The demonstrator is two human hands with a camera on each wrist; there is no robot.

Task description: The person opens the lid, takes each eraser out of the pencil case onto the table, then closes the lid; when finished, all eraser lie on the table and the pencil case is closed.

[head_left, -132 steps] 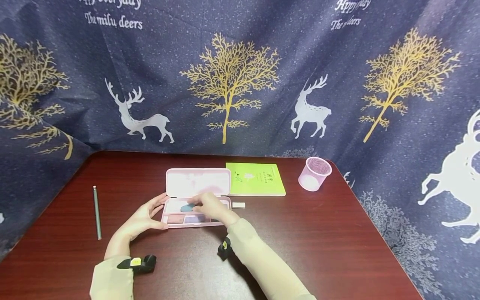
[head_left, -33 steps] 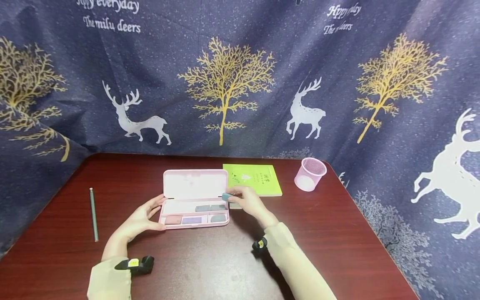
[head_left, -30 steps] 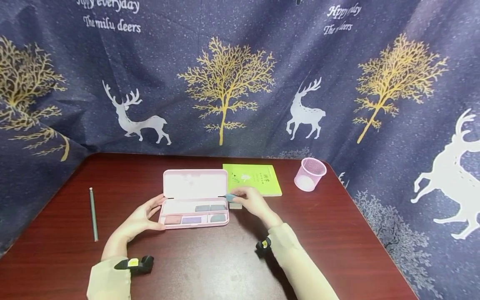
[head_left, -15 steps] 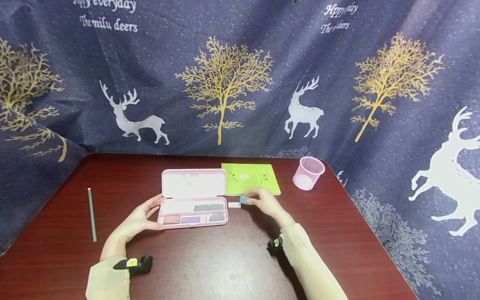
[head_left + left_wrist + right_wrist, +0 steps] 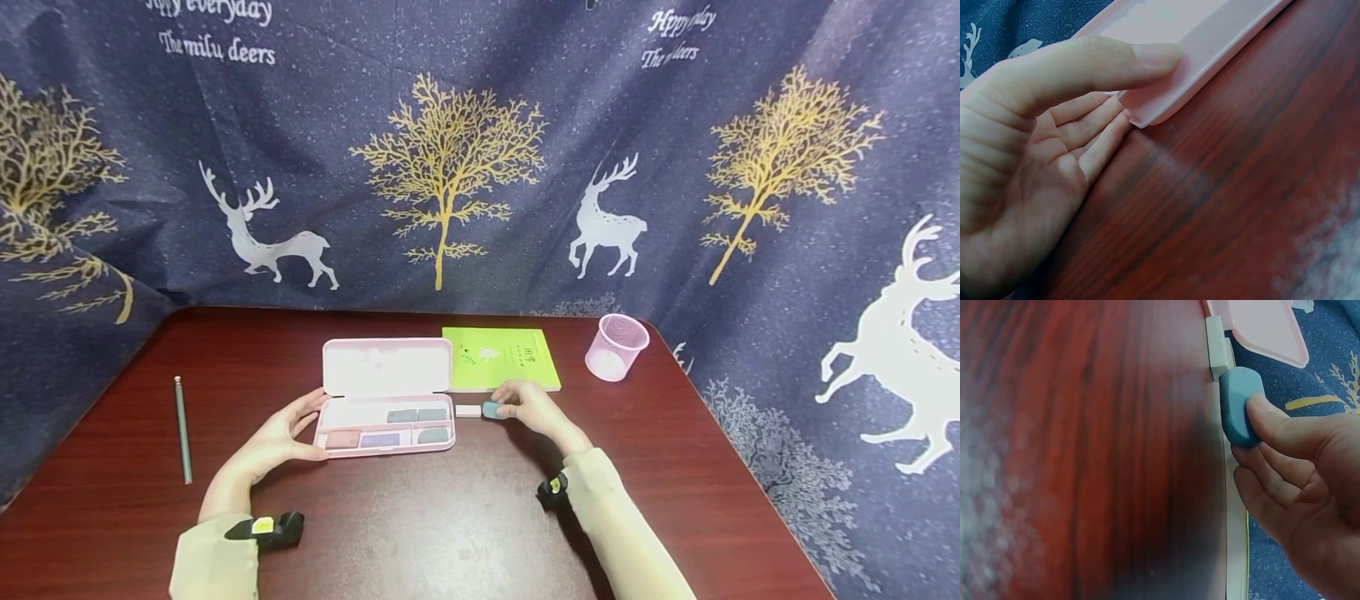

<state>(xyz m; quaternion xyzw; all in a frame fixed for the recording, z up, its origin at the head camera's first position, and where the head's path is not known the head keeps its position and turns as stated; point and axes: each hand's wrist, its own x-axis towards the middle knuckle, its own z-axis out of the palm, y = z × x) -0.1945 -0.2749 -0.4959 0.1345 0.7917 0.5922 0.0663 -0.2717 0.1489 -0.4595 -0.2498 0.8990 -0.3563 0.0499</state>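
Observation:
An open pink pencil case point(image 5: 385, 450) lies on the table, its lid point(image 5: 387, 367) tilted back. My left hand point(image 5: 273, 440) holds the case's left end, the thumb at the front corner and the fingers point(image 5: 1100, 134) at the side. Inside the case sit several eraser-like blocks: pinkish point(image 5: 342, 439), purple point(image 5: 380, 439) and grey-green point(image 5: 432, 435). To the right of the case, my right hand point(image 5: 536, 412) pinches a blue eraser point(image 5: 1241, 406) between thumb and fingers. Just left of that eraser lies a small white eraser point(image 5: 468, 411), close to the case.
Behind the erasers lies a lime-green book point(image 5: 513, 358). A pink mesh pen cup point(image 5: 617, 348) stands at the back right. On the left lies a dark green pencil point(image 5: 183, 429). A navy cloth with deer and trees hangs behind the table point(image 5: 420, 525).
My right hand has taken the blue eraser out of the case, carried it right past the white eraser, and lowered it beside that one. My left hand has stayed on the case.

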